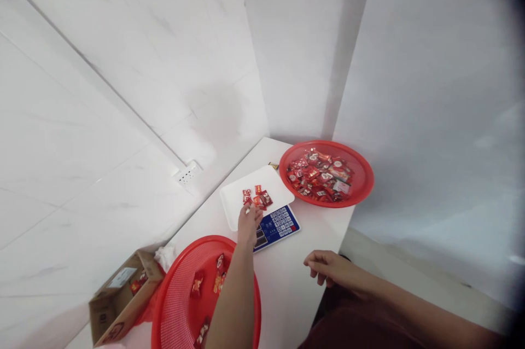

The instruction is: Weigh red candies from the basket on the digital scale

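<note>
My left hand (248,225) reaches over the white tray (235,201) of a digital scale, fingers loosely bent and slightly apart. Its fingertips are at several small red candy packets (266,198) lying on the tray; whether they touch one is hard to make out. The scale's blue keypad (279,225) shows partly beside the hand. Below my left forearm is a red mesh basket (172,289) with a few red-wrapped candies (197,284), partly hidden by the arm. My right hand (330,267) hangs at the table's right edge, fingers loosely curled, with nothing visible in them.
A second red basket (363,174), heaped with red-wrapped candies (318,174), stands at the table's far end, against the corner. An opened cardboard box (123,305) with red packets sits at the left. A power socket (187,173) is on the tiled wall.
</note>
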Demonstrator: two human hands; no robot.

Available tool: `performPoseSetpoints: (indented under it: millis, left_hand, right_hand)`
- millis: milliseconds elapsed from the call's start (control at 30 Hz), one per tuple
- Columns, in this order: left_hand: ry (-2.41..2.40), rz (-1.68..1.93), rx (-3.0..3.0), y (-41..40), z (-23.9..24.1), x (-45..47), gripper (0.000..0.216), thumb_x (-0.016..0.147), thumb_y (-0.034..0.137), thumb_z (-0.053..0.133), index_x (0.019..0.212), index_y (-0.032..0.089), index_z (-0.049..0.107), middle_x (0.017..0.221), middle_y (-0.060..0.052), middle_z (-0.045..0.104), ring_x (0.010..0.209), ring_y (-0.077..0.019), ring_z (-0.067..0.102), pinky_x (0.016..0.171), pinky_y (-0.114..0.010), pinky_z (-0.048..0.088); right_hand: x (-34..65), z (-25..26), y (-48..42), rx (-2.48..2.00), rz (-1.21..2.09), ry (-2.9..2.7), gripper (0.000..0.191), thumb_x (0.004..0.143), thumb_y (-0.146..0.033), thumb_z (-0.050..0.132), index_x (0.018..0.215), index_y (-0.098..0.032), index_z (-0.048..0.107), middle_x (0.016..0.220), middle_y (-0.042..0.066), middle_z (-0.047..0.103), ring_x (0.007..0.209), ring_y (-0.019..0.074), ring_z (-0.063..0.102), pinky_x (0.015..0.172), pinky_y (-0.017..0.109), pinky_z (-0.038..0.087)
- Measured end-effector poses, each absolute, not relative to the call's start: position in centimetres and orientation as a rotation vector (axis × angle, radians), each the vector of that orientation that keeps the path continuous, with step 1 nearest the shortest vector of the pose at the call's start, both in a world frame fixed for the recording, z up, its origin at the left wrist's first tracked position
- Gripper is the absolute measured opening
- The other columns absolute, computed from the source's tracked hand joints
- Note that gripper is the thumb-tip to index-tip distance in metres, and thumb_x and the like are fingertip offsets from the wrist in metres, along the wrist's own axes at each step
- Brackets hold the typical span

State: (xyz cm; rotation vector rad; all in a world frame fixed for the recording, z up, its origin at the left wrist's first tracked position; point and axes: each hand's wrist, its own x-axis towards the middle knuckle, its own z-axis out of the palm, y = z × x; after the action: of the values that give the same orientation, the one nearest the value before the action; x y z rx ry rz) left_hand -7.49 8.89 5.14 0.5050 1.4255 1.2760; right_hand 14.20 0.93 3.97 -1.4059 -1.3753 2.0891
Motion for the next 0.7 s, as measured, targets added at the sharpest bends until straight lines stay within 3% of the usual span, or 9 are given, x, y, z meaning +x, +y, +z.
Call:
performPoseSetpoints:
  millis: [100, 233, 467, 700]
  left_hand:
    - [1.458, 1.185, 0.509, 7.8, 4.7, -7.3, 0.044, 0.07, 0.036, 0.063, 0.106, 0.019, 0.045, 0.094, -0.007, 0.059, 0.074, -0.0118, 0.059, 0.072, -0.028, 0.047]
    - [1.427, 1.021, 0.558, 3.2, 3.5, -6.1, 0.039, 0.064, 0.036, 0.068, 0.094, 0.014, 0.054, 0.086, -0.008, 0.061, 0.07, -0.0143, 0.059, 0.067, -0.029, 0.047]
    - [1.402, 0.84, 0.534, -4.5, 2.1, -5.2, 0.038, 0.064, 0.042, 0.064, 0.089, 0.015, 0.054, 0.081, -0.005, 0.06, 0.069, -0.0123, 0.056, 0.067, -0.027, 0.043]
    - [1.415, 0.812, 0.556, -6.1, 2.1, -4.4, 0.039, 0.065, 0.044, 0.061, 0.09, 0.015, 0.053, 0.081, -0.006, 0.058, 0.07, -0.0136, 0.055, 0.068, -0.029, 0.042]
  right_hand:
    - [14.6, 3.7, 1.0, -1.395, 2.082, -1.36, 0.03, 0.071, -0.041, 0.056, 0.085, -0.015, 0.057, 0.074, 0.002, 0.058, 0.059, 0.009, 0.054, 0.049, 0.019, 0.037]
    - [15.1, 3.2, 1.1, -1.453, 2.091, -1.292, 0.029, 0.07, -0.039, 0.057, 0.086, -0.015, 0.057, 0.076, 0.002, 0.058, 0.06, 0.0087, 0.053, 0.05, 0.018, 0.037]
    - [15.1, 3.0, 0.8, -1.467, 2.142, -1.249, 0.029, 0.07, -0.039, 0.057, 0.087, -0.015, 0.058, 0.078, 0.003, 0.058, 0.061, 0.0084, 0.053, 0.052, 0.018, 0.037]
    - [14.2, 2.8, 0.3, -1.431, 2.161, -1.282, 0.027, 0.072, -0.038, 0.055, 0.086, -0.015, 0.057, 0.076, 0.003, 0.059, 0.061, 0.0085, 0.054, 0.051, 0.018, 0.037]
